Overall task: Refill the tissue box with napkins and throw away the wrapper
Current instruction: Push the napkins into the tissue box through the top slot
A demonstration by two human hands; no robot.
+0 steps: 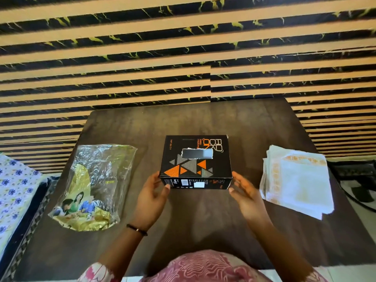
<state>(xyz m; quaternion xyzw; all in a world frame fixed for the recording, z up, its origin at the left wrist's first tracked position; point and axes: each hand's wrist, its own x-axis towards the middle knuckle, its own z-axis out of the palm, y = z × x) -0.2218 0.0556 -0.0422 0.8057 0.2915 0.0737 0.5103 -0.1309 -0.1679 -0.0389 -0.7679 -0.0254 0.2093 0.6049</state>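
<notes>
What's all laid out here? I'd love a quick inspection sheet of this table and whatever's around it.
Surface: dark wooden table.
Job's things: black box at centre, slot torn in its top; napkins stacked at right; wrapper lying flat and crumpled at left.
Clutter: nothing seen.
Hands: left hand and right hand at the box's near corners, fingers relaxed; contact unclear.
Cables: dark cable on the floor at right.
Surroundings: striped wall; floral cloth at left.
</notes>
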